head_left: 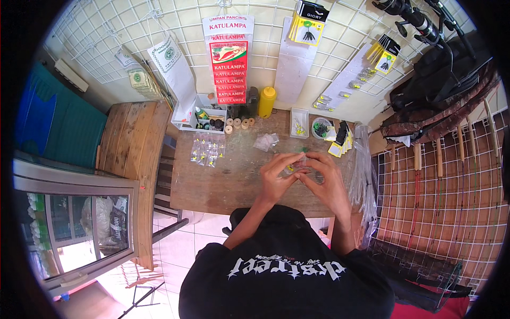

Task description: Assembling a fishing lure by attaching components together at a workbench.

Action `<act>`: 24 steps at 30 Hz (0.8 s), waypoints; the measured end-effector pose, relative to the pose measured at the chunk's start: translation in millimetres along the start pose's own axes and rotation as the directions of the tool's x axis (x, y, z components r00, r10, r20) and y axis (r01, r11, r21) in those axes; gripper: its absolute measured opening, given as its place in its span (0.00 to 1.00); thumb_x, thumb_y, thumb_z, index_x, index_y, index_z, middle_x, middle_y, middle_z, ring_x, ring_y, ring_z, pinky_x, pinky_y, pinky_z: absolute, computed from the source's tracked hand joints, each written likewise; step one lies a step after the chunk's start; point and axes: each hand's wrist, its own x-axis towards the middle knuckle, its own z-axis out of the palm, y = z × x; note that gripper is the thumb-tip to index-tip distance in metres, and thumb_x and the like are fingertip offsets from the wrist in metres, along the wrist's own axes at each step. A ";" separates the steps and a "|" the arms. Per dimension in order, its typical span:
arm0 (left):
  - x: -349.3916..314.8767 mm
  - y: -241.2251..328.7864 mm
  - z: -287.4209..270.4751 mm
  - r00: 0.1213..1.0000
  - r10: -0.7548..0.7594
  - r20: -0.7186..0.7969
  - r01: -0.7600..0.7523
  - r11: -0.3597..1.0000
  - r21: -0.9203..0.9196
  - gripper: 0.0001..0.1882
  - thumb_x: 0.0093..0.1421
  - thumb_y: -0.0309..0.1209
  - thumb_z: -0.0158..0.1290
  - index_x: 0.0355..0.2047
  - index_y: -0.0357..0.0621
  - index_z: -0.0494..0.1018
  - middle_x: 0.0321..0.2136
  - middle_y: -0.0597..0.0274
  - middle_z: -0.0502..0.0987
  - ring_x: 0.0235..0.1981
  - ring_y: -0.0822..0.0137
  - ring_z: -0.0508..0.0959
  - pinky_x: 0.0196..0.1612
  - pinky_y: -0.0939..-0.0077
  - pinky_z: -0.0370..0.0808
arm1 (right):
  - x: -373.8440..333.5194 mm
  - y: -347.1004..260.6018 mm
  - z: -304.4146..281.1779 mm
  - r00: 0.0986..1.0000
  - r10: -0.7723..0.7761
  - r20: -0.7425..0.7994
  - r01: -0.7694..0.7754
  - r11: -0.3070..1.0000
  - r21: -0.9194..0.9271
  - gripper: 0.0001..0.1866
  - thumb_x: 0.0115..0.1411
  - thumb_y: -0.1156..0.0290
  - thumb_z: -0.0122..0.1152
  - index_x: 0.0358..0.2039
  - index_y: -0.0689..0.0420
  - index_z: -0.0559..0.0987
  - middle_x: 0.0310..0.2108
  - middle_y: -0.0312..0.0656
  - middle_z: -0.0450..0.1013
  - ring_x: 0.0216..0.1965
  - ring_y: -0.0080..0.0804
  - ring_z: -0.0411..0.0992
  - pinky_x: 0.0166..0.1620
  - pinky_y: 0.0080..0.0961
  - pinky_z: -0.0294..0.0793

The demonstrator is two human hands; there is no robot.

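Over the right half of the wooden worktable [223,186], my two hands meet at the fingertips. My left hand [276,176] and my right hand [326,179] both pinch a small clear plastic packet [299,164]. Something small and yellow shows at the packet near my left fingers, and a bit of green shows just beyond the fingertips. The fingers partly cover the packet, so its exact contents are hard to make out. Beyond my left hand lies a crumpled clear plastic bag [265,141].
Several filled packets [208,152] lie at the left. Behind them stand a grey tray [183,125], spools [237,123] and a yellow bottle [267,102]. A white bin [299,118], a round tub [320,128] and yellow-black cards [341,141] sit at the far right, beside long plastic sleeves [363,170].
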 end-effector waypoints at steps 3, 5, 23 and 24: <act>0.1 0.4 0.3 1.000 0.010 0.017 -0.010 1.000 0.003 0.25 0.42 0.22 0.65 0.45 0.43 0.76 0.40 0.56 0.78 0.38 0.61 0.79 0.41 0.71 0.74 | 2.0 5.7 2.6 0.999 0.013 0.043 -0.015 0.998 0.057 0.13 0.52 0.70 0.65 0.38 0.59 0.80 0.45 0.48 0.72 0.49 0.47 0.69 0.51 0.38 0.67; 0.8 1.4 2.1 0.997 -0.043 0.065 0.046 0.998 -0.045 0.26 0.43 0.21 0.64 0.46 0.44 0.76 0.42 0.58 0.78 0.39 0.64 0.79 0.41 0.73 0.74 | 1.7 15.0 5.9 0.999 0.025 0.021 -0.026 0.996 0.080 0.12 0.52 0.71 0.64 0.38 0.59 0.80 0.45 0.49 0.73 0.48 0.47 0.69 0.51 0.38 0.67; -7.8 -12.0 4.4 0.816 -0.536 0.216 0.542 0.581 -0.607 0.11 0.58 0.22 0.55 0.41 0.31 0.74 0.34 0.55 0.79 0.35 0.68 0.80 0.37 0.76 0.78 | 1.6 34.8 4.9 0.979 0.156 -0.129 -0.127 0.969 0.213 0.09 0.48 0.75 0.68 0.32 0.59 0.81 0.32 0.42 0.77 0.36 0.34 0.75 0.41 0.28 0.72; -8.4 -12.2 4.8 0.816 -0.535 0.218 0.543 0.581 -0.607 0.11 0.58 0.22 0.55 0.41 0.31 0.74 0.34 0.55 0.79 0.35 0.68 0.80 0.37 0.76 0.78 | 1.6 36.4 5.8 0.968 0.197 -0.153 -0.153 0.953 0.260 0.10 0.48 0.76 0.67 0.33 0.61 0.80 0.30 0.41 0.77 0.33 0.29 0.76 0.39 0.26 0.73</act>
